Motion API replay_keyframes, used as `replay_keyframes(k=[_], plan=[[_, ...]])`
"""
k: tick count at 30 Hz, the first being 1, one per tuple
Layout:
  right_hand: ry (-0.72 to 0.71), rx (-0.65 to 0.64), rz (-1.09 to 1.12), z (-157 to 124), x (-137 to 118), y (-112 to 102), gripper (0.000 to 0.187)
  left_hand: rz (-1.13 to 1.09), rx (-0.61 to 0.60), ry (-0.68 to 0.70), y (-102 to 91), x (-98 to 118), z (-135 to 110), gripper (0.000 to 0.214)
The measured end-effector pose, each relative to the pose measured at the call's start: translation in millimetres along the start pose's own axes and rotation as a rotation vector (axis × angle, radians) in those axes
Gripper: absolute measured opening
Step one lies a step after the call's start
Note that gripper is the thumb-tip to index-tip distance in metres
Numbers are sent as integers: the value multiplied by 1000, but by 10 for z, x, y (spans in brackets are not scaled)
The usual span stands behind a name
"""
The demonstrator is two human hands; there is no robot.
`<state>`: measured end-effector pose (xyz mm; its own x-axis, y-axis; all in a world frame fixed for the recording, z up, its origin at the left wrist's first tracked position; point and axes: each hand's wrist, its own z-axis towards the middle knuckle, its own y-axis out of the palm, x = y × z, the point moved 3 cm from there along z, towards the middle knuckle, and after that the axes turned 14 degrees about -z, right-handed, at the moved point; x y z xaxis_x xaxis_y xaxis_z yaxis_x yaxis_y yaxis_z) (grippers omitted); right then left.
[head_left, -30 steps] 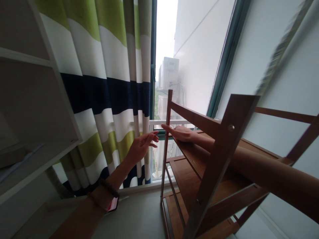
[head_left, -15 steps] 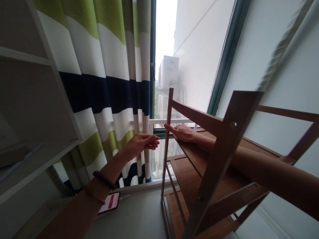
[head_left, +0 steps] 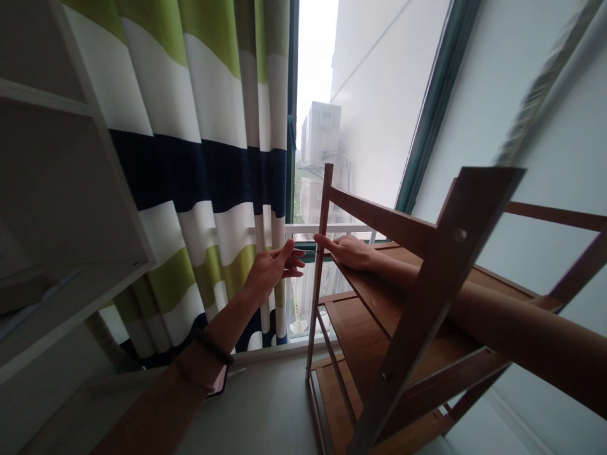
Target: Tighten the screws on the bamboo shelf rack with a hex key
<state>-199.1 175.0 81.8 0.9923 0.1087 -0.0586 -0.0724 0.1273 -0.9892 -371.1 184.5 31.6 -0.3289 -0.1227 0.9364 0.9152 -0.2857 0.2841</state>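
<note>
A brown wooden shelf rack (head_left: 360, 325) with several tiers stands on the right, bolt heads showing in its near post. My left hand (head_left: 271, 268) pinches a thin dark rod, which looks like a hex key (head_left: 308, 251), between thumb and fingers. Its far end meets the rack's far post (head_left: 323, 221). Over the upper shelf board reaches my right arm, partly hidden by the near post. My right hand (head_left: 349, 251) is closed around the inner side of the far post, thumb against it at the height of the hex key.
A striped curtain (head_left: 218, 177) hangs on the left beside a window with a white railing (head_left: 303, 229). White shelving (head_left: 118, 278) stands at the far left. A phone (head_left: 219, 384) lies low behind my left wrist, mostly covered. A pale wall rises on the right.
My left hand has turned, its thumb now up and its fingers more spread, and the hex key shows clearly. My left forearm shifted right, covering more of the phone. My right hand stays at the post.
</note>
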Motion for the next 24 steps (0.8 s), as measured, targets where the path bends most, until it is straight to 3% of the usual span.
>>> replay_keyframes(k=[4, 10, 12, 18, 21, 24], plan=[[-16, -15, 15, 7, 17, 9, 75, -289, -11, -189, -11, -93, 76, 14], [1, 10, 3, -7, -12, -23, 69, -105, -136, -336, -112, -92, 153, 27], [7, 5, 0, -9, -14, -26, 69, -40, -170, -253, -106, -41, 167, 21], [-12, -17, 23, 3, 4, -7, 70, 463, -93, 364, -105, 54, 76, 20], [-7, 0, 18, -3, -4, -11, 68, 475, -96, 419, -121, -19, -1, 26], [-1, 7, 13, -18, -17, -22, 69, 277, -98, 314, -126, -68, -26, 30]])
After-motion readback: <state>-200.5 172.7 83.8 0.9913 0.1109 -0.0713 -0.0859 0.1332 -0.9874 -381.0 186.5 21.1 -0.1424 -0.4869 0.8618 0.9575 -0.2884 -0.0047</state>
